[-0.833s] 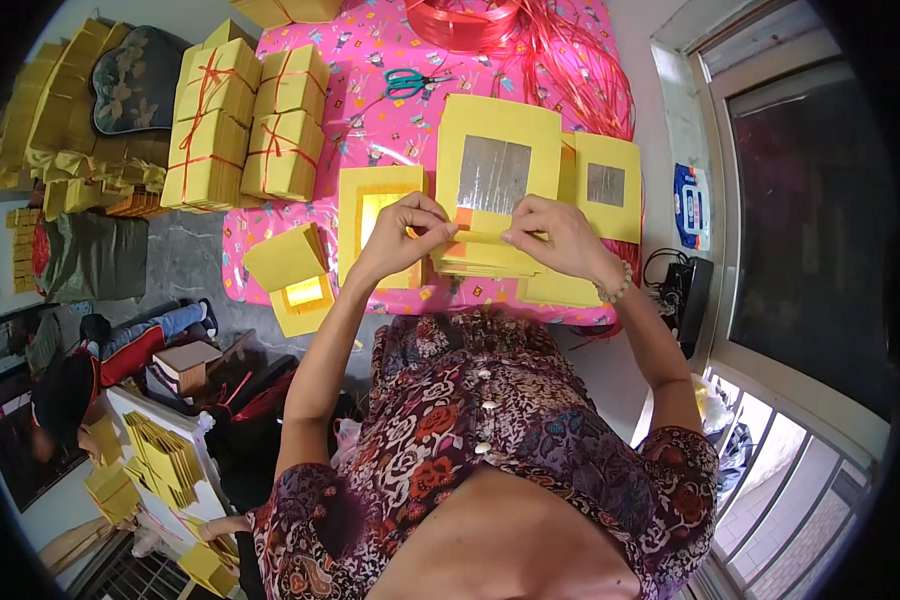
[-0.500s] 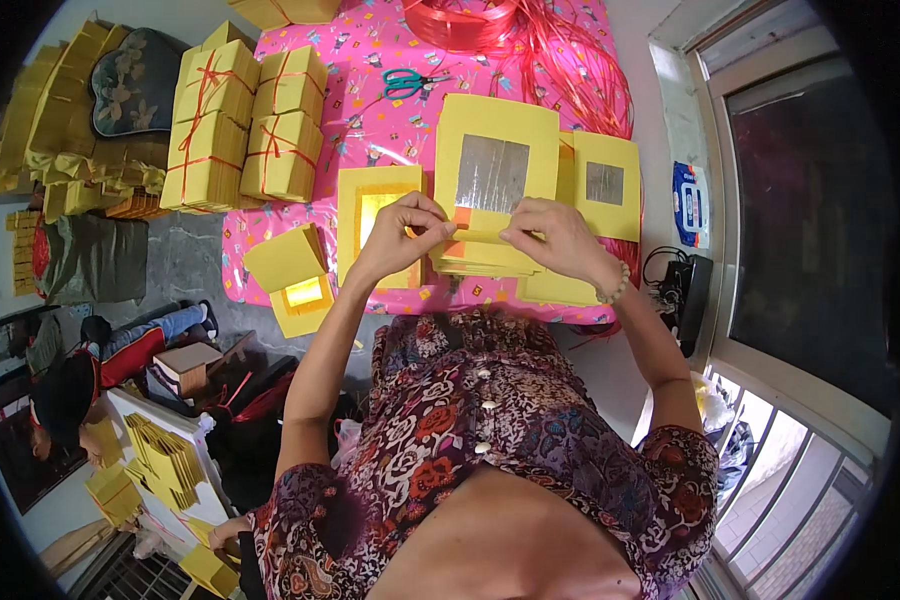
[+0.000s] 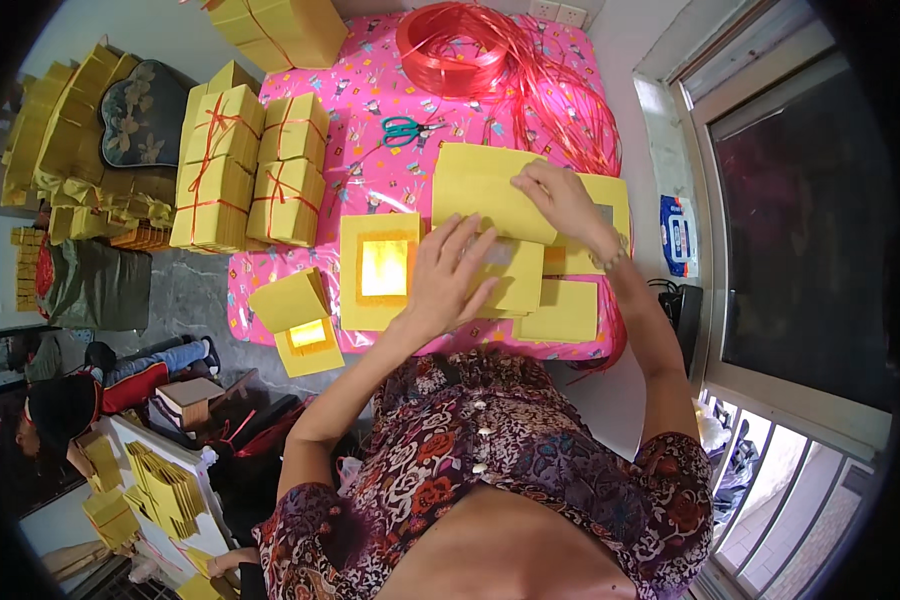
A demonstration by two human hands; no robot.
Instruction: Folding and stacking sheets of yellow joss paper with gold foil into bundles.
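Observation:
A yellow paper sheet [image 3: 485,190] lies doubled over on the pink-covered table, its plain side up. My left hand [image 3: 450,268] is open, fingers spread over the sheet's lower edge and the yellow stack [image 3: 518,280] below it. My right hand [image 3: 565,205] is closed at the sheet's upper right, with bent fingers on the paper; its thumb is mostly hidden. Left of the stack is a yellow sheet with a shiny gold square [image 3: 385,268]. To the right, another yellow sheet with a silver square [image 3: 615,200] is partly covered by my right hand and arm.
Teal-handled scissors [image 3: 405,130] and a coil of red plastic ribbon [image 3: 450,60] lie farther back. Tied yellow bundles [image 3: 215,170] stand at the left. A small folded yellow pile [image 3: 295,310] sits at the table's front left corner. Another person [image 3: 60,400] is at the lower left.
The sheet's lower part has been folded upward, covering its silver square. My left hand has opened and spread; my right hand has moved up along the sheet. The view has shifted.

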